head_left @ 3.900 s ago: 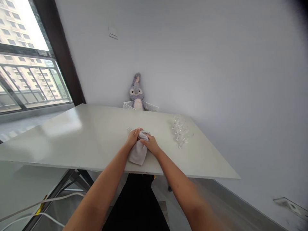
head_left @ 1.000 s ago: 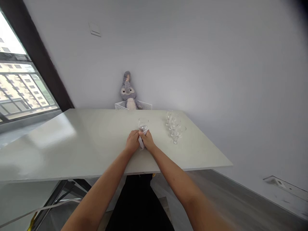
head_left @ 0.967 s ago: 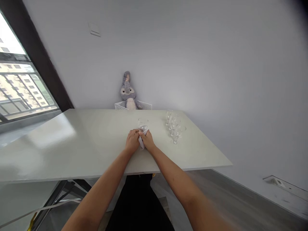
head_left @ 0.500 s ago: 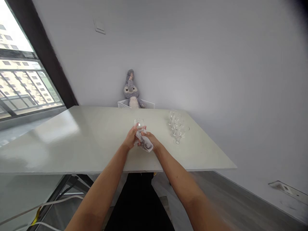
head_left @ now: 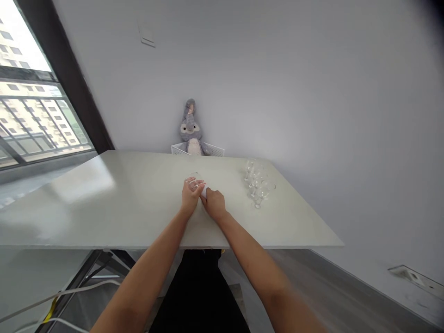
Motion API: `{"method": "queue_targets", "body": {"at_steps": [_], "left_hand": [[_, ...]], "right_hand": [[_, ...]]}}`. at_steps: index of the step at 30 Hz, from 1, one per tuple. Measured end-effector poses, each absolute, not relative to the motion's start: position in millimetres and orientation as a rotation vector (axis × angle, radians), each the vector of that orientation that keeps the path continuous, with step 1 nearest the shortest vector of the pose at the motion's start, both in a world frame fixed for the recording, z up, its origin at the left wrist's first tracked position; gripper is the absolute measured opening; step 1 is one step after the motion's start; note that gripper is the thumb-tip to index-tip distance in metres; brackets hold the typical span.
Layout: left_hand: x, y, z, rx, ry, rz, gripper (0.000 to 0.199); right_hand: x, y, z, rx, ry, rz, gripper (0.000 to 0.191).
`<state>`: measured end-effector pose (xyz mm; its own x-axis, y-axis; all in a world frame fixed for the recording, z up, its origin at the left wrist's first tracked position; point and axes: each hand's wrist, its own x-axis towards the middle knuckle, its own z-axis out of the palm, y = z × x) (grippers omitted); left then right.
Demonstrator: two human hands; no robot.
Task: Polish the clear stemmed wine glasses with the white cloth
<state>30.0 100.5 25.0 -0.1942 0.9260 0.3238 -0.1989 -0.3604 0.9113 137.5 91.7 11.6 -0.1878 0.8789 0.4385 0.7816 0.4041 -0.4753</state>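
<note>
Above the middle of the pale table, my left hand (head_left: 190,195) is wrapped round a clear glass (head_left: 194,178), whose bowl points away from me. My right hand (head_left: 214,202) is closed on a white cloth (head_left: 204,191) at the near end of the glass. Only a small piece of the cloth shows between my hands; the rest is hidden behind the right one. Several clear stemmed glasses (head_left: 257,180) stand close together on the table to the right of my hands.
The white table (head_left: 138,203) reaches back to a grey wall. Behind its far edge, a grey plush toy (head_left: 190,132) sits in a white basket (head_left: 218,150). A window is at the left, and white cables hang below the table at lower left.
The glass has tipped to the left in my left hand. My right hand has turned with its back up, and the cloth that hung below my hands is now mostly hidden.
</note>
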Motion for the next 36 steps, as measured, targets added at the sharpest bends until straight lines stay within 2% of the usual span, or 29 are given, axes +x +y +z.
{"method": "queue_targets", "body": {"at_steps": [4,6,11,16,19,21,25,28,31,34,36], "left_hand": [[25,103,25,1.067,1.039,1.744,0.045],[21,104,26,0.964,1.07,1.785,0.045],[20,104,27,0.935,1.08,1.876,0.046],[30,98,28,1.18,0.928,1.75,0.049],[34,95,29,1.225,0.785,1.627,0.05],[33,93,32,1.198,0.739,1.58,0.049],[25,91,39,1.112,0.653,1.429,0.041],[20,91,41,1.098,0.594,1.36,0.042],[19,96,38,1.047,0.646,1.453,0.04],[22,101,35,0.957,0.817,1.601,0.043],[23,103,33,0.916,0.92,1.691,0.045]], "right_hand": [[134,85,15,-1.26,-2.154,0.087,0.035],[132,81,18,-1.16,-2.16,0.163,0.04],[134,84,23,-1.066,-2.018,0.491,0.036],[141,95,19,-1.194,-2.016,0.518,0.012],[141,97,16,-1.291,-1.909,0.484,0.007],[142,97,15,-1.21,-1.823,0.722,0.008],[147,94,17,-0.847,-1.679,1.438,0.021],[152,93,21,-0.748,-1.691,1.605,0.024],[151,94,24,-0.867,-1.836,1.407,0.02],[143,93,26,-1.204,-2.048,0.782,0.011],[137,90,27,-1.409,-2.125,0.298,0.012]]}}
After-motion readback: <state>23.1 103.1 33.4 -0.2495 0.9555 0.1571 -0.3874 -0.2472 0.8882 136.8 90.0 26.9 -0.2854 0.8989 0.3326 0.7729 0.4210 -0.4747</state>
